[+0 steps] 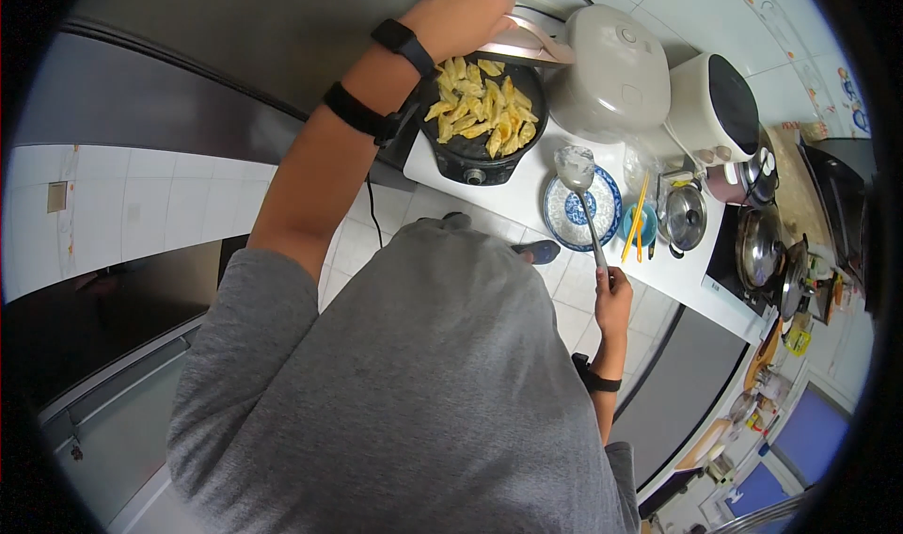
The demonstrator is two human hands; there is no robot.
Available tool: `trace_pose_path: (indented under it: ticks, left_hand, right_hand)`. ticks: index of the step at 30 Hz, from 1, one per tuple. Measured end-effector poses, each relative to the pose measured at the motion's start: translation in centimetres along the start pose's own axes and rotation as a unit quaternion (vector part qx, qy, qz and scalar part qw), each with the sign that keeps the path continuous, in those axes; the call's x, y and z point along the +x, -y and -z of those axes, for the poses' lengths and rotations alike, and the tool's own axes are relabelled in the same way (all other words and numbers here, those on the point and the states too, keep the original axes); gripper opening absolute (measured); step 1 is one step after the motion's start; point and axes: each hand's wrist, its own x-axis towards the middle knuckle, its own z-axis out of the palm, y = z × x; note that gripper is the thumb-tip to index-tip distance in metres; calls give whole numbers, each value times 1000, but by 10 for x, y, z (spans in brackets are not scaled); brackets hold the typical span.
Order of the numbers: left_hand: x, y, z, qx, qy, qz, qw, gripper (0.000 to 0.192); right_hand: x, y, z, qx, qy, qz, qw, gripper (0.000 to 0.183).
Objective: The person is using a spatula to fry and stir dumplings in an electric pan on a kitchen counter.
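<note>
My left hand (462, 17) grips the pink lid (536, 40) of an electric griddle, near its curved handle. The lid is tilted up at the back of the black griddle pan (474, 170). Several browned dumplings (483, 107) lie spread in the pan. Lower right, my right hand (612, 301) is closed around the long handle of a metal turner (578, 170). Its broad head, smeared with a whitish residue, hangs over a blue-and-white patterned plate (557, 213) on the white counter.
Behind the plate stand a white rice cooker (610, 75) and a white appliance with a dark front (712, 107). Right of the plate are a blue bowl (649, 216) with yellow chopsticks (636, 216) and a glass-lidded pot (686, 216). Further right, a lidded pan (758, 248) sits on the stove.
</note>
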Motion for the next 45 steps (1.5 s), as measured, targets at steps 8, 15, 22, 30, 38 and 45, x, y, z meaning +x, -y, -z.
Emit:
trace_pose_path:
  ticks: [8, 15, 22, 30, 38, 45]
  left_hand:
    - [2, -16, 30, -38, 15, 42, 998, 23]
    - [4, 6, -2, 7, 18, -5, 1000, 26]
    - [-2, -12, 18, -35, -14, 24, 999, 23]
    - [-2, -14, 18, -23, -37, 18, 999, 23]
    - [-3, -10, 9, 4, -97, -22, 995, 22]
    - [-1, -19, 16, 5, -48, 44, 998, 20]
  right_hand:
    - [9, 2, 3, -5, 19, -8, 1000, 36]
    - [4, 11, -2, -15, 27, -17, 999, 35]
    - [-6, 6, -11, 11, 11, -11, 1000, 35]
    - [-13, 1, -15, 1, 12, -25, 1000, 34]
    - [-12, 7, -10, -17, 12, -12, 1000, 34]
    - [-3, 65, -14, -129, -59, 81, 987, 26]
